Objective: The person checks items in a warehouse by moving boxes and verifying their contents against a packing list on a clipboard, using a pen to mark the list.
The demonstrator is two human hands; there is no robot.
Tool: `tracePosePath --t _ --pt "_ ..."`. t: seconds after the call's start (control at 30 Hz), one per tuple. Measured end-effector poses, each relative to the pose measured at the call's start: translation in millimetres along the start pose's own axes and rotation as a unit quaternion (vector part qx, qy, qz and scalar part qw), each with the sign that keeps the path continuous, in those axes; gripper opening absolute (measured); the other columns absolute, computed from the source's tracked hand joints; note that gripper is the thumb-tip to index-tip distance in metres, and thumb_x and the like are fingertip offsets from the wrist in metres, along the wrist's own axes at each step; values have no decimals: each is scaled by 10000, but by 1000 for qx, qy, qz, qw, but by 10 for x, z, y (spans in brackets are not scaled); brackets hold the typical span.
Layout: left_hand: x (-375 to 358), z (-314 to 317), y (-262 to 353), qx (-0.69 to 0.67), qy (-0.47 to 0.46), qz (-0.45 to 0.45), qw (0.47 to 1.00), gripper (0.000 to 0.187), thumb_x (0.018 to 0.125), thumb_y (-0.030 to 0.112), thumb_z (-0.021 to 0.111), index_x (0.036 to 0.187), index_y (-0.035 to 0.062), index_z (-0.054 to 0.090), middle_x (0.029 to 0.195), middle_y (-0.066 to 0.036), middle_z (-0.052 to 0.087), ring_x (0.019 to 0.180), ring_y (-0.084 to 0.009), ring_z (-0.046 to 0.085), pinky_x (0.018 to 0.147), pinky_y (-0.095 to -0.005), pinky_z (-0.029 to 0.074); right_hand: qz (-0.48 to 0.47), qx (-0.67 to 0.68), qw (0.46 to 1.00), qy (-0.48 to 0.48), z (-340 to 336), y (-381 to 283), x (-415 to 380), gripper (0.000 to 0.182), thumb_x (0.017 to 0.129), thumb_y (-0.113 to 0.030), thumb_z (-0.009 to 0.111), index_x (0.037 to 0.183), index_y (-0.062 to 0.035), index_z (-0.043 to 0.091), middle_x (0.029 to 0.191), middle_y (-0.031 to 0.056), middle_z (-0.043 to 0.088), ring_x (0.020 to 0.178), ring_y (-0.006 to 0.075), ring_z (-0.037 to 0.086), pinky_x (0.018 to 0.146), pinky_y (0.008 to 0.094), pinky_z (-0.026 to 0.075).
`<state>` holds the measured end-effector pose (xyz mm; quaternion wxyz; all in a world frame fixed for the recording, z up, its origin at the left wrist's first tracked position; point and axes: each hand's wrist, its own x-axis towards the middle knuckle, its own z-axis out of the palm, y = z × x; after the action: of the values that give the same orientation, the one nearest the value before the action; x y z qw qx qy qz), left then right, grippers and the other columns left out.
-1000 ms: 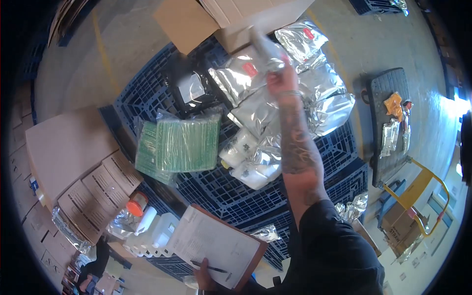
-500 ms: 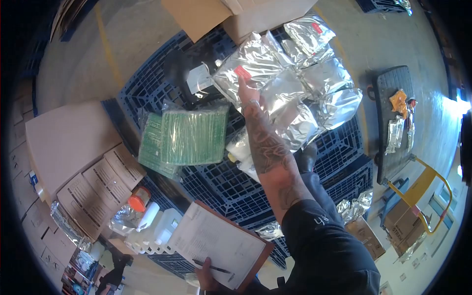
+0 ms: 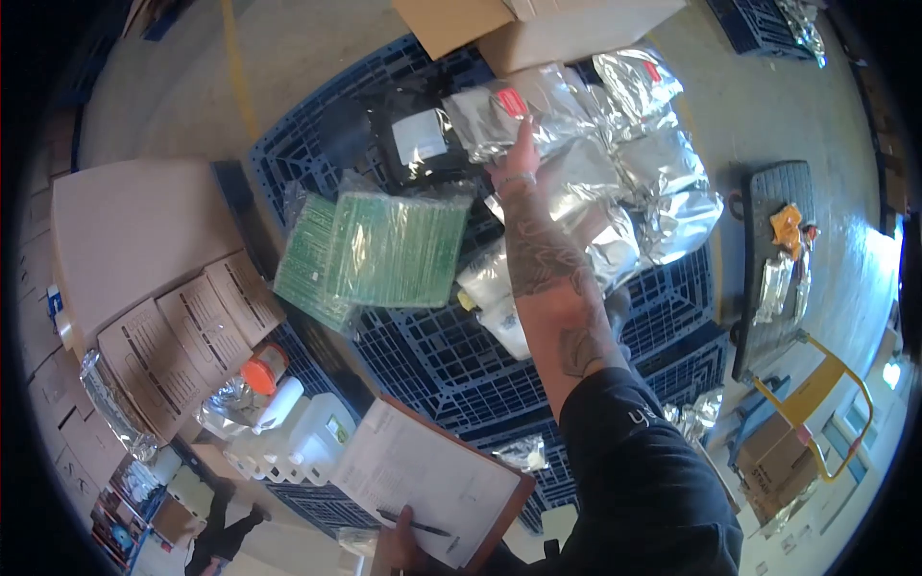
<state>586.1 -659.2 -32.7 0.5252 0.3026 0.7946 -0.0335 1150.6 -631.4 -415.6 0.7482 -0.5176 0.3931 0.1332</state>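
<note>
My right hand [image 3: 520, 161] reaches over a silver foil bag [image 3: 485, 120] with a red label. Its index finger is stretched out onto the bag just below the label, and the other fingers are partly hidden. More silver foil bags [image 3: 658, 158] lie packed against that one. To its left sits a black bag with a white label [image 3: 420, 136]. Low in the view, my left hand [image 3: 405, 542] grips a clipboard [image 3: 514, 509] with a printed sheet [image 3: 423, 470]. A dark pen [image 3: 415, 523] lies across the paper under the left thumb.
Clear-wrapped green packs [image 3: 399, 250] share the blue pallet [image 3: 384, 336]. An open carton [image 3: 576, 34] stands beyond. Left are flat cartons [image 3: 192, 336], an orange-lidded jar [image 3: 264, 370] and white jugs [image 3: 317, 442]. A yellow-handled cart [image 3: 773, 269] stands right; another person [image 3: 226, 528] is lower left.
My right hand has shifted from the red label to just below it, and the labelled bag looks flatter and farther away. The view has turned slightly. My left hand still holds the clipboard.
</note>
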Motion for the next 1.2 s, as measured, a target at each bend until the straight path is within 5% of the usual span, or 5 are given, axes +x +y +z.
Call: tracePosePath --t 0.37,0.5,0.57,0.7,1.2 --pt "3 -490 -123 -111 -69 3 991 354 872 89 645 1190 -37 552 1129 -142 630 951 -212 633 820 -331 520 -193 -420 840 -285 -967 -1048 -216 622 881 -125 569 1453 -99 327 1167 146 572 906 208 597 698 315 505" --pt "-132 -1036 -38 -207 -132 54 968 347 883 85 635 1191 -48 543 1134 -127 630 998 -203 613 862 -334 501 -373 -868 264 -195 -1268 -1357 -1298 567 880 -111 490 1375 -384 444 742 211 596 678 312 627 642 438 509" --pt "-138 -1180 -54 -249 -142 71 956 340 888 88 629 1188 -48 544 1137 -123 629 1014 -201 606 873 -336 496 -484 -775 140 -381 -1619 -1144 -1257 604 798 -65 515 1333 -346 507 864 169 663 662 330 617 672 477 496" --pt "-215 -2185 -217 -310 -90 80 943 375 870 79 639 1206 -45 527 1151 -132 618 1018 -211 604 882 -336 494 -120 -753 438 -476 -963 -303 -3605 411 734 -237 665 1125 -116 623 871 138 690 740 242 661 678 393 521" --pt "197 -4430 -1677 -596 161 29 786 476 865 156 612 1278 -21 454 1186 -157 579 1027 -275 595 886 -413 490 -245 -653 94 -711 1318 3429 -9264 588 818 -412 604 1181 47 548 1109 277 606 1063 402 580 927 439 454"
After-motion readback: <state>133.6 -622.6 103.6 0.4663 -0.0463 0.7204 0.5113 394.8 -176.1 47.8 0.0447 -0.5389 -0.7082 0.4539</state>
